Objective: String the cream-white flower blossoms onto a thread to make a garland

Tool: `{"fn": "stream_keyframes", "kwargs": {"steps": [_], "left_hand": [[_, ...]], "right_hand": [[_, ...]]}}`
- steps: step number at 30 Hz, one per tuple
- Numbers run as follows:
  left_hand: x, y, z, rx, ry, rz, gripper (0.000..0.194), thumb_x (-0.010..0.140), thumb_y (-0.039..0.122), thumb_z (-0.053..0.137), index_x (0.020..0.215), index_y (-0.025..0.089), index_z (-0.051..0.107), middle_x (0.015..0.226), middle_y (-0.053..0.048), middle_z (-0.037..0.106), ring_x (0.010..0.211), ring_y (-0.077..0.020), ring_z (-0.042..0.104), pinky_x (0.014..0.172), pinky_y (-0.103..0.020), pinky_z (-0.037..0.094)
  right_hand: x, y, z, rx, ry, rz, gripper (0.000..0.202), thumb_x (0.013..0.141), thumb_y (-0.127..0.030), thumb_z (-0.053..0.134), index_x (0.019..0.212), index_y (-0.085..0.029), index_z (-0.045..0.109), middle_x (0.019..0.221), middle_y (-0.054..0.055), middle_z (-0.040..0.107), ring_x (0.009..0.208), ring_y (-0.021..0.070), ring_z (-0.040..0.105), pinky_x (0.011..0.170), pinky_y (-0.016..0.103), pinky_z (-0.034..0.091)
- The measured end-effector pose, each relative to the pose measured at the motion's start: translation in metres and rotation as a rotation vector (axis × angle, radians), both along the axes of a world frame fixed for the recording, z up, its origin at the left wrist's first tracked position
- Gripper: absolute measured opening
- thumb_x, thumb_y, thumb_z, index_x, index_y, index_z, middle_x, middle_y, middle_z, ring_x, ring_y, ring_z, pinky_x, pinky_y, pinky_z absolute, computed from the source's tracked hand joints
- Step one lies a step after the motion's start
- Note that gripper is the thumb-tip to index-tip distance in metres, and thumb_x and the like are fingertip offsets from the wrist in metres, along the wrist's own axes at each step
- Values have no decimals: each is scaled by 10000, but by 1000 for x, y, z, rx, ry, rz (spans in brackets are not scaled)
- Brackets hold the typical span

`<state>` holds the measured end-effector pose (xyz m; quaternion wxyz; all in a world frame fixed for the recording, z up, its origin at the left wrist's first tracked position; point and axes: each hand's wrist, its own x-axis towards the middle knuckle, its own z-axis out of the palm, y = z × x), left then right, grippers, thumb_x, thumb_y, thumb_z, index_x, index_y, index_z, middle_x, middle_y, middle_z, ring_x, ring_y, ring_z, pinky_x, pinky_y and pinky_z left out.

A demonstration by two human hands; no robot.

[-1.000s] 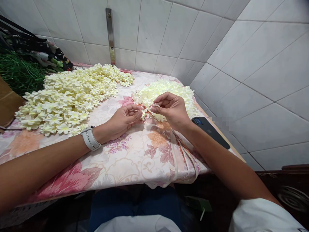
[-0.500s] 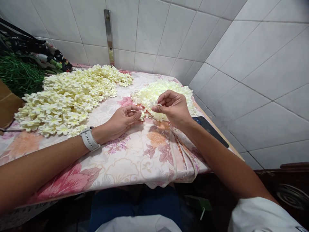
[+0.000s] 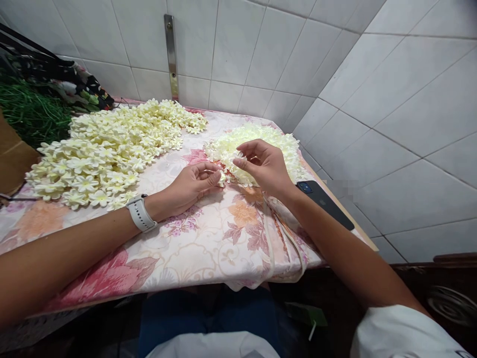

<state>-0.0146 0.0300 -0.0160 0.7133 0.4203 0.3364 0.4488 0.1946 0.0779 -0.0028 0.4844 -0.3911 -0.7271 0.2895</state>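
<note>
My left hand (image 3: 197,185) rests on the flowered cloth, thumb and fingers pinched on a small cream artificial flower (image 3: 222,178). Just to its right, my right hand (image 3: 263,164) hangs over the near edge of a pile of white petals (image 3: 272,134). Its thumb and index finger are curled towards each other with a small gap. Something small and whitish shows between them, hard to tell from the petals behind. A large heap of cream flowers with yellow centres (image 3: 108,154) lies beyond my left forearm.
A black phone (image 3: 326,204) lies at the table's right edge, beside my right forearm. Pale cords (image 3: 298,248) hang over the front edge of the flowered tablecloth (image 3: 179,258). Green artificial grass (image 3: 33,112) and a brown cardboard piece (image 3: 17,154) stand at far left. Tiled walls close the back and right.
My right thumb and index finger have parted slightly, and the hand has shifted a little left. My left hand keeps its pinch on the flower. The view has moved slightly.
</note>
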Motion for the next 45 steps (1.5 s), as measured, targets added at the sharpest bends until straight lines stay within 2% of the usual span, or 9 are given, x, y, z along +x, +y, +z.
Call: {"fn": "stream_keyframes", "kwargs": {"steps": [3, 6, 9, 17, 22, 30, 37, 40, 45], "left_hand": [[0, 0, 0, 10, -9, 6, 366, 694, 299, 890, 901, 148, 629, 771, 30, 626, 743, -91, 636, 832, -287, 540], [-1, 0, 0, 22, -9, -2, 386, 710, 315, 883, 955, 148, 636, 810, 6, 669, 764, -103, 662, 809, -263, 538], [0, 0, 0, 26, -28, -12, 409, 710, 319, 886, 985, 145, 637, 804, 2, 679, 767, -111, 674, 822, -266, 541], [-1, 1, -1, 28, -69, 24, 387, 714, 260, 886, 1004, 132, 664, 950, -35, 719, 882, -118, 692, 891, -255, 532], [-1, 0, -1, 44, -54, -2, 383, 726, 263, 875, 1023, 138, 668, 954, -42, 730, 899, -138, 705, 953, -309, 523], [0, -1, 4, 8, -68, -17, 361, 697, 247, 891, 966, 151, 671, 877, -20, 730, 873, -133, 698, 952, -328, 521], [0, -1, 2, 36, -56, -23, 390, 679, 281, 903, 949, 149, 655, 825, 7, 695, 783, -100, 661, 827, -261, 523], [0, -1, 3, 28, -43, 3, 365, 688, 265, 896, 925, 149, 644, 796, 22, 673, 751, -89, 641, 824, -262, 528], [0, -1, 4, 20, -41, 10, 332, 703, 245, 882, 906, 151, 637, 726, 48, 621, 697, -73, 608, 818, -267, 537]], "right_hand": [[0, -2, -1, 307, -193, -67, 380, 819, -543, 741, 1007, -213, 722, 1025, 82, 665, 898, 199, 603, 744, 348, 503], [-6, -7, -4, 514, -341, 131, 316, 871, -510, 701, 1031, -239, 738, 1042, 86, 676, 981, 223, 615, 868, 408, 491], [-12, -11, -10, 561, -373, 256, 232, 938, -408, 644, 1041, -227, 748, 1033, 93, 700, 944, 210, 629, 880, 406, 487], [-12, -12, -12, 350, -169, 247, 141, 917, -315, 683, 1003, -283, 791, 990, 64, 751, 943, 203, 685, 858, 375, 518], [-12, -12, -12, 349, -181, 244, 93, 861, -317, 741, 937, -293, 789, 966, 55, 743, 915, 214, 670, 848, 398, 521], [-17, -17, -13, 441, -105, 213, 115, 829, -127, 723, 789, -234, 740, 851, 45, 712, 834, 190, 663, 794, 369, 516], [-17, -18, -15, 359, -96, 255, 133, 897, -177, 630, 784, -225, 681, 888, 52, 707, 826, 181, 670, 729, 339, 536], [-16, -19, -12, 328, -72, 209, 126, 914, -213, 630, 790, -224, 647, 872, 48, 703, 827, 181, 656, 755, 346, 525], [-14, -16, -5, 95, 82, 144, 193, 863, -379, 739, 848, -220, 631, 829, 14, 654, 770, 143, 612, 736, 303, 514]]}}
